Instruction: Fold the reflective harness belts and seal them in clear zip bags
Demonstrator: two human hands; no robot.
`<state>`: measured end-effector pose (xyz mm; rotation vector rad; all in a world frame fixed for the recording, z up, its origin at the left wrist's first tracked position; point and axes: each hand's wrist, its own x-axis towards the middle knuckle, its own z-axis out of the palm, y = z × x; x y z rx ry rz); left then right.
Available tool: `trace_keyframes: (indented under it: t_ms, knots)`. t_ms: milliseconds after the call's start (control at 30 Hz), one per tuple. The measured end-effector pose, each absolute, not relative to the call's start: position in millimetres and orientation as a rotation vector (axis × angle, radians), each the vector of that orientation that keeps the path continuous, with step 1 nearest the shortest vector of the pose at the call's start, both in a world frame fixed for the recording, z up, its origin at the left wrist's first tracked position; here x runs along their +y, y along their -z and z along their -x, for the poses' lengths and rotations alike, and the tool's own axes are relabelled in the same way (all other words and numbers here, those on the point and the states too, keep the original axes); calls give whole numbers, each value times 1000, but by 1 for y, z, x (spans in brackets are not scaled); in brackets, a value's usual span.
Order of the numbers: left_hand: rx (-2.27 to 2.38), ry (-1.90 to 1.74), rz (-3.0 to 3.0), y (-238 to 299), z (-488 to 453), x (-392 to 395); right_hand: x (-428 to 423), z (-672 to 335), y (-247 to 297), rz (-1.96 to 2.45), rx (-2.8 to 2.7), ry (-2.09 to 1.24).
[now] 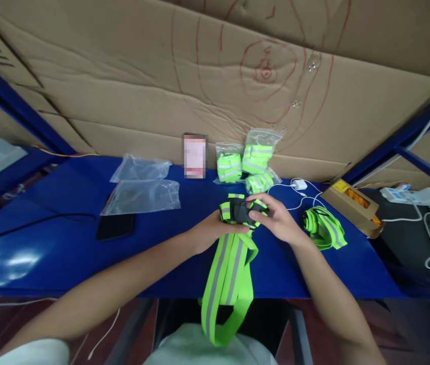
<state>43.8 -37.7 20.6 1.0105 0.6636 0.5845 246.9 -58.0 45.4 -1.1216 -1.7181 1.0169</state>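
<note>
Between both hands, above the blue table, is a neon-green reflective strap (pixel 233 268) with grey stripes. Its upper part is bunched with black pieces, and long loops hang down over the table's front edge toward my lap. My left hand (pixel 215 229) is closed around the left and lower side of the bunch, its fingers partly hidden behind it. On the other side, my right hand (pixel 274 217) grips the bunch, thumb in front on the black part. A folded reflective strap bundle (pixel 325 228) lies to the right of my right hand.
Clear bags (pixel 142 196) lie left, partly over a dark phone (pixel 115 226). Bagged green straps (pixel 258 157) and an upright pinkish-screened device (pixel 194 157) stand against the cardboard. A white charger cable (pixel 299 185) and an open cardboard box (pixel 354 205) are at right.
</note>
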Motion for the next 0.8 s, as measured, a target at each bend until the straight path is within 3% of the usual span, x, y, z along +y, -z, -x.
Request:
trace_keyframes:
  t_ms: [200, 367, 533, 667, 733, 800]
  knots:
    - [721, -720, -1243, -40, -25, -73, -115, -232, -103, 917, -2165, -424]
    - [573, -603, -1355, -61, -16, -87, -128, -225, -132, 906, -2122, -655]
    - [691, -827, -1024, -54, -29, -69, -103, -221, -78, 973, -1528, -1154]
    - [762, -912, -971, -45, -29, -44, -104, -225, -24, 1014, -1372, -1474]
    - [738, -892, -941, -43, -28, -37, -115, -226, -10, 1141, -1397, -1359]
    - [744, -900, -894, -41, -28, -32, -131, -221, -3, 1303, -1469, -983]
